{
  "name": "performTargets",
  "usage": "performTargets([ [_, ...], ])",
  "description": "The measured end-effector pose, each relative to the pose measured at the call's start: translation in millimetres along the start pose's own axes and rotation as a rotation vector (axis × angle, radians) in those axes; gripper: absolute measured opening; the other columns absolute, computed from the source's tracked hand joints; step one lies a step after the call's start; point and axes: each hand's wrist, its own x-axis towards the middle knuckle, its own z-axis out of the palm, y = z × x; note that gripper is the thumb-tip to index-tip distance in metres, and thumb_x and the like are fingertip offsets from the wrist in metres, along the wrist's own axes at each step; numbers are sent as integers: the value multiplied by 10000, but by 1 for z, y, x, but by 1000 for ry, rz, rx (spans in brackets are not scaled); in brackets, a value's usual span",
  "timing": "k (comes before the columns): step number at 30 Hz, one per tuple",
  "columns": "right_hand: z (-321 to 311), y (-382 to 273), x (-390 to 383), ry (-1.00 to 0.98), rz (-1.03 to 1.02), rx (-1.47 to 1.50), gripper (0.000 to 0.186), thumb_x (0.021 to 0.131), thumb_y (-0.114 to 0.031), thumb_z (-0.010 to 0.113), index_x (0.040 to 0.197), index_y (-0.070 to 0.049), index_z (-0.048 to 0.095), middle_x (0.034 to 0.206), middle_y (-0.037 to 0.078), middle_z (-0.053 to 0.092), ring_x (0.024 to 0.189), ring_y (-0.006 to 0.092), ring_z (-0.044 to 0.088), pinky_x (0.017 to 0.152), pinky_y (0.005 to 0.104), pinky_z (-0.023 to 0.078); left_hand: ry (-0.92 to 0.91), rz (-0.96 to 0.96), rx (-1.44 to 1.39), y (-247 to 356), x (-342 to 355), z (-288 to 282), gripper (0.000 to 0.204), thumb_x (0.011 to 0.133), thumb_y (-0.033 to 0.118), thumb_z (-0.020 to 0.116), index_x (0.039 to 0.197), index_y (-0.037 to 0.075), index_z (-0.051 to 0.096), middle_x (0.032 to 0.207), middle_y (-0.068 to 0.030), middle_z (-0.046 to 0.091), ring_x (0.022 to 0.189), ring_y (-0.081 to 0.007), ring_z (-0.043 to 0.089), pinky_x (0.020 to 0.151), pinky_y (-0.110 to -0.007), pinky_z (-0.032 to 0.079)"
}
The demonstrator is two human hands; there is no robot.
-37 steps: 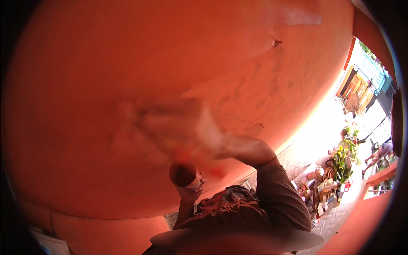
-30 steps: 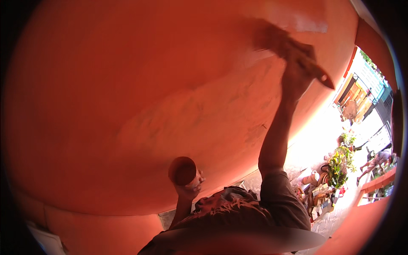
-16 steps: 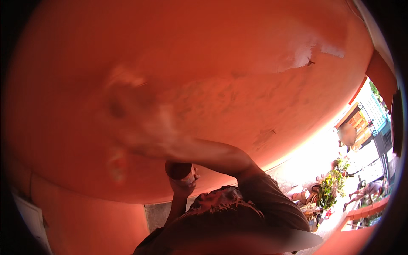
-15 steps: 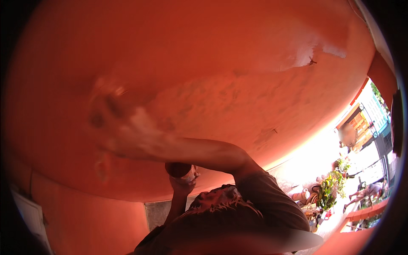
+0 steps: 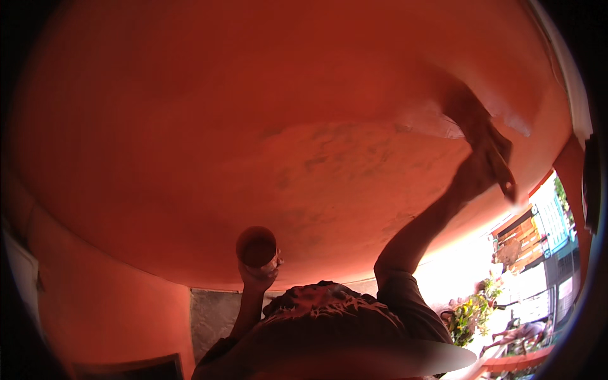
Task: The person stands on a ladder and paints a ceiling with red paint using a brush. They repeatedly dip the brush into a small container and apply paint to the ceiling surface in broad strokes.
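Note:
My left hand [image 5: 261, 276] is wrapped round a cup-shaped paint container [image 5: 256, 248], held upright low in front of my chest. Its open top faces me, and dark reddish contents show inside. Up at the right, my right hand [image 5: 484, 158] is closed on a paintbrush [image 5: 506, 177], whose handle end with a small hole points down and right. The brush end lies in a dark shape against the orange-red wall [image 5: 209, 145], so its bristles cannot be made out. Beside that hand is a glossy patch of wall; duller, blotchy wall lies lower down.
Green plants [image 5: 472, 313] stand at the lower right in bright light. Near them another person [image 5: 522, 332] is bent over. Farther up are a wooden slatted piece [image 5: 522, 240] and a blue gate-like panel [image 5: 552, 221]. A dark-framed opening [image 5: 136, 368] shows at the lower left.
My right hand has swept from the left side of the wall to the upper right, its blur now mostly gone. The container in my left hand sits slightly farther left, showing more of its inside.

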Motion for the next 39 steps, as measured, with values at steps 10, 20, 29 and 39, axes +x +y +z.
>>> performTargets([
  [10, 89, -180, -93, -477, -226, 169, 197, 881, -76, 687, 1053, 16, 659, 1080, 166, 656, 926, 333, 668, 760, 407, 576, -34, 49, 25, -13, 15, 2, 839, 855, 715, 524, 1427, 106, 453, 1239, -185, 591, 1010, -380, 609, 547, -331, 530],
  [20, 156, -260, -120, -1058, -82, 857, 357, 887, -231, 684, 1150, 5, 632, 1178, 163, 620, 1036, 324, 636, 861, 469, 560, 28, 173, 3, -22, 10, 15, 761, 889, 677, 489, 1406, 119, 474, 1216, -177, 594, 1015, -379, 604, 524, -323, 497],
  [29, -3, -16, -13, 96, 232, -141, 158, 913, -91, 661, 949, 60, 630, 942, 157, 694, 860, 256, 666, 791, 327, 573, 6, 119, -13, -17, 3, 15, 825, 875, 708, 510, 1437, 109, 434, 1262, -198, 540, 1058, -379, 567, 568, -307, 519],
  [39, 62, -140, -92, -410, -193, 219, 361, 756, -46, 704, 1114, -6, 670, 1131, 176, 660, 952, 314, 675, 757, 369, 586, 38, 3, 2, -13, 16, 7, 742, 892, 689, 485, 1375, 126, 500, 1227, -146, 615, 990, -371, 616, 538, -320, 495],
])
